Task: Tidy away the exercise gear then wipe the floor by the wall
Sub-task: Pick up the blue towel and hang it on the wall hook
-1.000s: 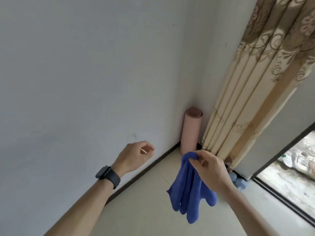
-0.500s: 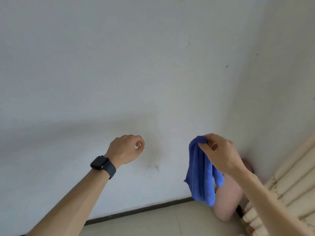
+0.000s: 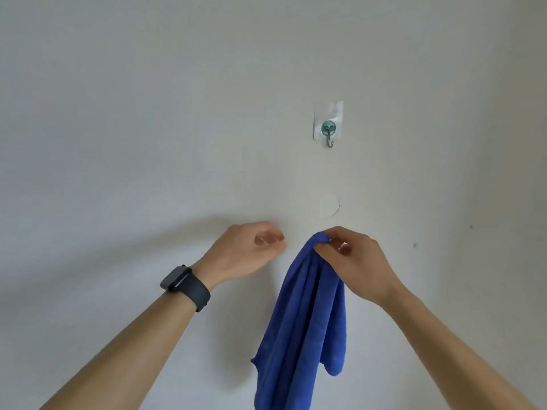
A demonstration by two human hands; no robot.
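Now the person faces the wall [image 3: 118, 113] with both arms raised. The right hand [image 3: 352, 261] pinches the top of a blue cloth [image 3: 305, 321] between thumb and fingers. The cloth hangs down freely in front of the wall, below a small metal hook [image 3: 329, 134]. The left hand [image 3: 245, 253], with a dark watch [image 3: 185, 287] on its wrist, is just beside the cloth, fingers loosely curled, holding nothing.

Lower end of cloth [image 3: 299, 321] beyond bottom edge
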